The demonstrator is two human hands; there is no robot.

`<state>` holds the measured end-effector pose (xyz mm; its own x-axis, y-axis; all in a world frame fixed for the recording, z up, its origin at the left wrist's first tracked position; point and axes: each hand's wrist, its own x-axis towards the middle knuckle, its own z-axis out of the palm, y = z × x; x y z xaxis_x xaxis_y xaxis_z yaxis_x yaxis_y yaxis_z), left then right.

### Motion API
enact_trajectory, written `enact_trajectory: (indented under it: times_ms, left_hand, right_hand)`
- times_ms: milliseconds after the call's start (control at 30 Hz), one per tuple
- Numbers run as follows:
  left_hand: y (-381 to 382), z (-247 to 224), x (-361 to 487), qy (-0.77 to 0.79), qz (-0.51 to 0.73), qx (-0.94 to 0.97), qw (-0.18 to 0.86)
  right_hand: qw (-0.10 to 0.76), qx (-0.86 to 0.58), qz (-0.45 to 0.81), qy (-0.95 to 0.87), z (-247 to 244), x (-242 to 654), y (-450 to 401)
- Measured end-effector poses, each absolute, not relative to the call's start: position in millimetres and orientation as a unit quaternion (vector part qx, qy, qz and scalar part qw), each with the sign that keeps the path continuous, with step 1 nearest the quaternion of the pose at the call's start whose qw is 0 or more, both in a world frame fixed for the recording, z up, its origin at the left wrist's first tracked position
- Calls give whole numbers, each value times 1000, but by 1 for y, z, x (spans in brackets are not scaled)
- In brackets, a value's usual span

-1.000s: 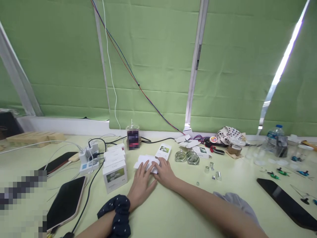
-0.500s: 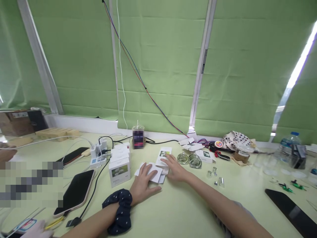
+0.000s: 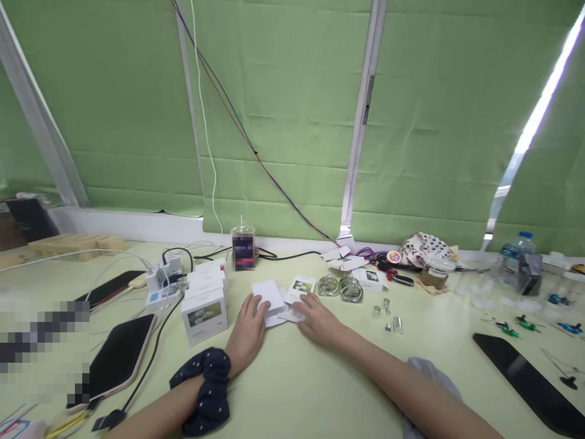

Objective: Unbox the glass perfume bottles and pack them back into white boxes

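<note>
An unfolded white paper carton (image 3: 269, 297) with a green-and-white flower picture lies on the table in front of me, its flaps apart. My left hand (image 3: 248, 332) holds its left edge, fingers curved and thumb on the near side. From the right, my right hand (image 3: 320, 320) grips the printed part, fingertips over the panel and thumb lower down. Its picture panel shows beyond the right fingers. The undersides of both grips are hidden. Left of my left hand stands a row of folded-up white boxes (image 3: 205, 314) with the same picture.
Coiled clear items (image 3: 351, 289) and small metal parts (image 3: 398, 325) lie to the right. Behind them are more white cartons (image 3: 350, 262). A phone (image 3: 121, 356), a power strip (image 3: 159, 296) and cables occupy the left. A black slab (image 3: 525, 381) lies far right; a cup (image 3: 243, 247) stands behind.
The view has shifted right. My left hand has gone from lying spread on the carton to its left edge, and the carton's flaps have turned and spread. My right hand stays at its right side.
</note>
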<state>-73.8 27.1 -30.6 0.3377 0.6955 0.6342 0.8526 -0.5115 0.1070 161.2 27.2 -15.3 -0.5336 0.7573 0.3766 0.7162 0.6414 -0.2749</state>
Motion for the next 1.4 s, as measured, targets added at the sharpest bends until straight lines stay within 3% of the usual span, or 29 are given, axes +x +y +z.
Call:
enact_trajectory:
  times_ms: [533,733,867,1067,1400]
  left_hand:
    - [66,-25,-71,-560,-356,-739,112]
    - [42,-15,-67,-523,-399,-743,124]
    - [13,-12,-61,-382,-355,-853,-3]
    - [-2,-13,-42,-411,-307,-839,-181]
    - [9,-20,-45,-392,-313,-813,-296]
  right_hand:
    - [282,-309,151,-896,-6,189,-13]
    - [286,-290,194,-893,-2,190,-15]
    - [299,-295,216,-881,0,192,-17]
    - [315,-303,236,-868,3,194,-16]
    - [311,-292,291,-856,3,196,-13]
